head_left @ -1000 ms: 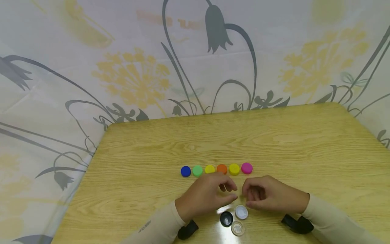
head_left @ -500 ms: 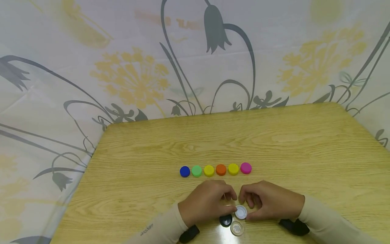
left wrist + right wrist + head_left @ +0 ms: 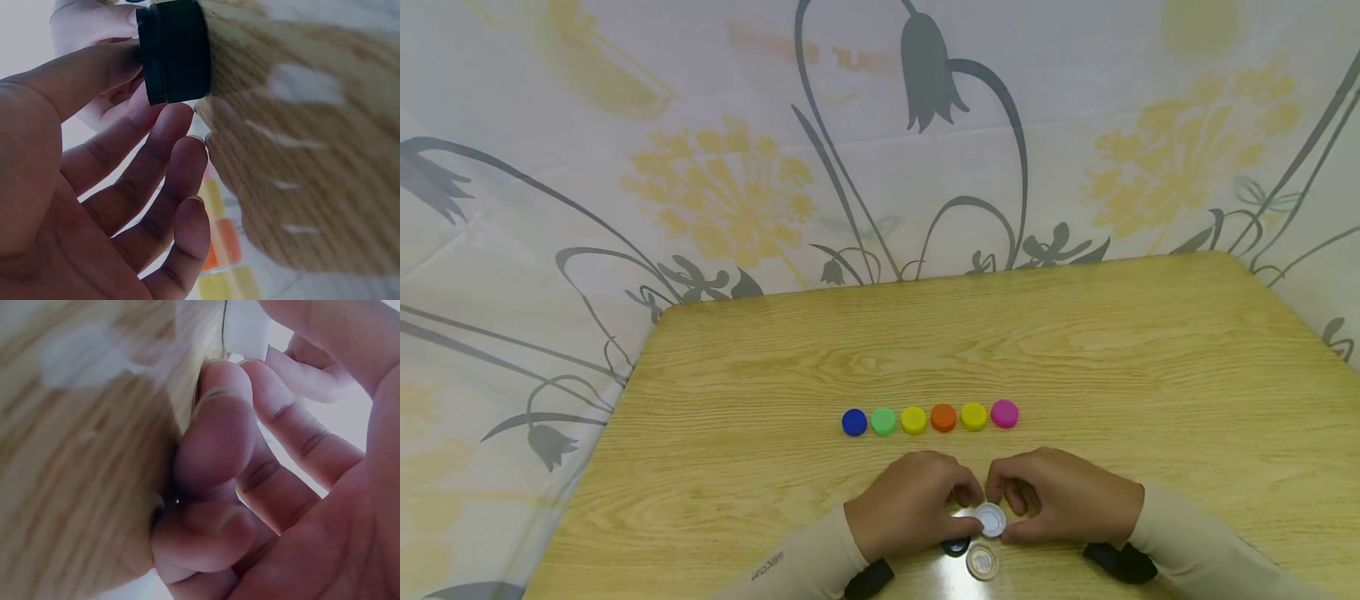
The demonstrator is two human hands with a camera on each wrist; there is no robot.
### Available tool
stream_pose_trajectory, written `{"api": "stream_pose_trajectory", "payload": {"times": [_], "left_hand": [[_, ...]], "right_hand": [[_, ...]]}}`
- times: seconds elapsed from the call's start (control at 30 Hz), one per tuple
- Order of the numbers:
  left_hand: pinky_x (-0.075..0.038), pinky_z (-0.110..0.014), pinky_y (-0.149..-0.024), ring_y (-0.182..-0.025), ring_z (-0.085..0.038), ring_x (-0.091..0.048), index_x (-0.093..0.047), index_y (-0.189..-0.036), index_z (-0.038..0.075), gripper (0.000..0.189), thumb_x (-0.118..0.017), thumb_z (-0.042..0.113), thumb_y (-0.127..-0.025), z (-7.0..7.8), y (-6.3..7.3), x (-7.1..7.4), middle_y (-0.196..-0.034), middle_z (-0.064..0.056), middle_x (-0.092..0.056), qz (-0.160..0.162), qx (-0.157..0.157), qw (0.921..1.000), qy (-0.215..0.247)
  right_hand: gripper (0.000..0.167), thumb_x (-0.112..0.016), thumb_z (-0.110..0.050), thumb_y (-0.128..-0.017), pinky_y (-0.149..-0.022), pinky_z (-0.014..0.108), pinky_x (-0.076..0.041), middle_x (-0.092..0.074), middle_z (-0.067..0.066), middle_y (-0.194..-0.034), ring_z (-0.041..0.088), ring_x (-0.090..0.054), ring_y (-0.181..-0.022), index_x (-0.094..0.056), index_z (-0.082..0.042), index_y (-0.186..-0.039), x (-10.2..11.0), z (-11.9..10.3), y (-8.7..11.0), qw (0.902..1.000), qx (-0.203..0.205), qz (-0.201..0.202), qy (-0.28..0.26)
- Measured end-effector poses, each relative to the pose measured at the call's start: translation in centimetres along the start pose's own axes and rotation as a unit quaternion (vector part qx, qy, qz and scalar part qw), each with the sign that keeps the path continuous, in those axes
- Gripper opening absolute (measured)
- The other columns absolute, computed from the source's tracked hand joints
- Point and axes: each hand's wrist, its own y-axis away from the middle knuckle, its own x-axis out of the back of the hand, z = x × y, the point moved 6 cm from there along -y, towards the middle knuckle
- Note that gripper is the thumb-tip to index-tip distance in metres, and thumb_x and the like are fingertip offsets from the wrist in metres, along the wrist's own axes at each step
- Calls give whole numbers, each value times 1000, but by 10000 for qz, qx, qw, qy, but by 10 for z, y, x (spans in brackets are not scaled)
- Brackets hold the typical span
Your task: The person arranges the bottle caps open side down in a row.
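Note:
A white bottle cap point(image 3: 991, 520), hollow side up, lies on the table between both hands. My left hand point(image 3: 913, 508) pinches it from the left with curled finger and thumb. From the right, my right hand point(image 3: 1067, 496) does the same; the white cap's ridged side point(image 3: 247, 328) shows in the right wrist view. Partly under the left thumb is a black cap point(image 3: 956, 548), which stands large before that thumb in the left wrist view. A clear, beige-looking cap point(image 3: 982, 562) sits just nearer than the white one.
Beyond the hands runs a row of caps: blue point(image 3: 854, 422), green point(image 3: 883, 421), yellow point(image 3: 913, 420), orange point(image 3: 943, 417), another yellow point(image 3: 973, 416) and pink point(image 3: 1004, 413). The wood-grain table point(image 3: 775, 358) ends against a flower-patterned cloth point(image 3: 865, 167).
Both hands have come down toward me and closed in on the white cap from either side, uncovering the coloured row. The left hand now covers part of the black cap.

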Motion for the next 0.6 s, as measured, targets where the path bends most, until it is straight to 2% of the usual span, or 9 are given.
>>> {"api": "stream_pose_trajectory", "payload": {"times": [0.37,0.6], "left_hand": [[-42,-5,-69,-77,10,-56,-78,-96,20,15,-79,31,-86,0,-1,3,-85,17,-71,-53,209,9997,121],[-42,-5,-69,-77,11,-57,-77,-96,20,16,-80,33,-86,-1,-1,2,-84,18,-71,-91,322,9993,156]], "right_hand": [[15,-76,-33,-89,-53,13,-41,-50,-21,-70,-12,-41,-59,-64,-27,-95,0,-1,-1,9999,-125,25,52],[12,-74,-34,-91,-52,13,-40,-50,-21,-70,-12,-41,-59,-64,-28,-95,-1,0,-3,10000,-30,61,32]]}}
